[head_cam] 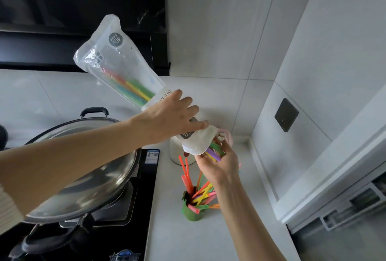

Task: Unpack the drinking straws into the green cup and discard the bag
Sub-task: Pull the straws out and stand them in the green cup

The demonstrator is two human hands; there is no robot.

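Observation:
My left hand (173,114) grips the clear and white straw bag (117,60) around its middle and holds it tilted, with the open mouth pointing down to the right. Coloured straws still lie inside the bag. My right hand (219,164) is at the bag's mouth, its fingers closed around a bunch of straws (215,152) that stick out. Below on the counter stands the green cup (192,212), holding several coloured straws that lean in all directions.
A large steel wok with a glass lid (87,168) sits on the black hob at the left. A white container (176,152) stands behind the cup near the tiled wall. A dark wall switch (286,114) is on the right wall. The grey counter (188,239) runs towards me.

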